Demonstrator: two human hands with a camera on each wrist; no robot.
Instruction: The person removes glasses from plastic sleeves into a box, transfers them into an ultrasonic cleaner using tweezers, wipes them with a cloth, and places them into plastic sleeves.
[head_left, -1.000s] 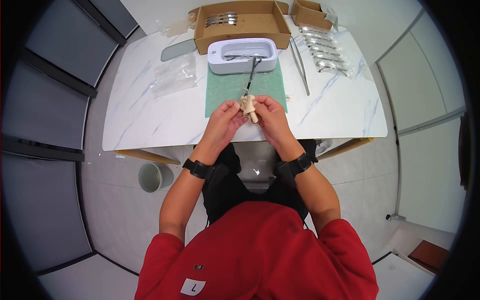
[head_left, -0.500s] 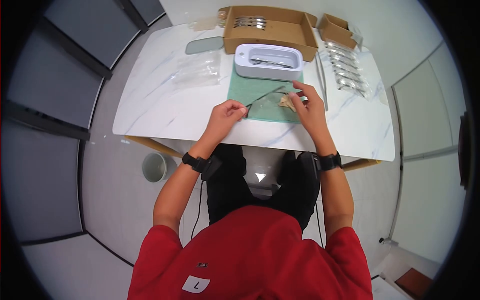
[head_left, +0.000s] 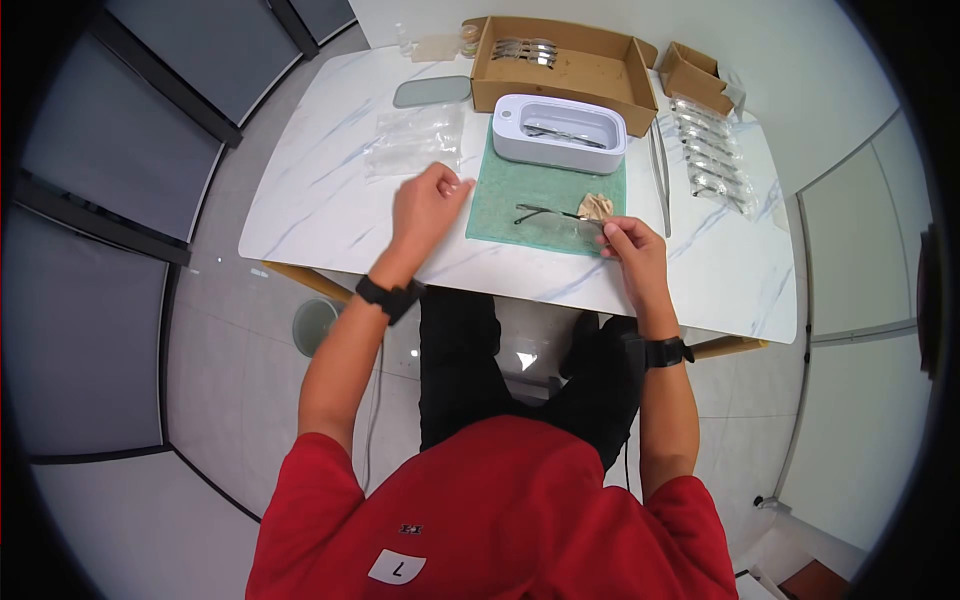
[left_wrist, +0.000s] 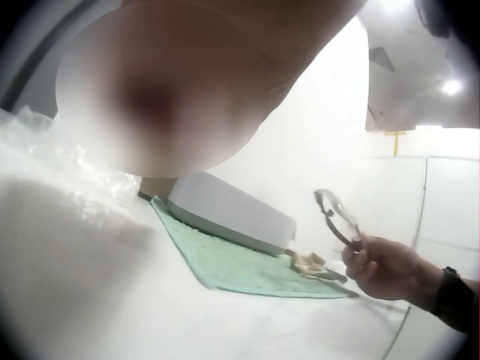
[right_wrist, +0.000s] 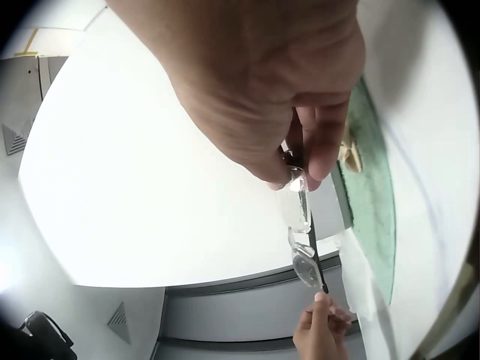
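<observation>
My right hand (head_left: 636,250) pinches a pair of eyeglasses (head_left: 562,214) near one end, with thin dark temples and clear lenses. The glasses extend leftward over a green towel (head_left: 500,215); in the right wrist view a lens (right_wrist: 306,268) shows below my fingers. A crumpled beige cloth (head_left: 596,206) lies on the towel just beyond this hand. My left hand (head_left: 425,210) is apart from the glasses, fingers loosely bent with nothing visible in them, beside clear plastic bags (head_left: 415,140). The left wrist view shows that hand only as a blur.
A pale ultrasonic cleaner (head_left: 510,150) stands at the towel's back with other glasses (head_left: 565,134) in its basin. Behind it is a cardboard box (head_left: 600,85) holding several pairs. Tweezers (head_left: 660,180) and bagged glasses (head_left: 712,160) lie right; a grey lid (head_left: 432,92) lies back left.
The beige cloth, earlier between both hands, now lies on the towel. The glasses have passed from my left hand to my right, and my left hand has moved left and away.
</observation>
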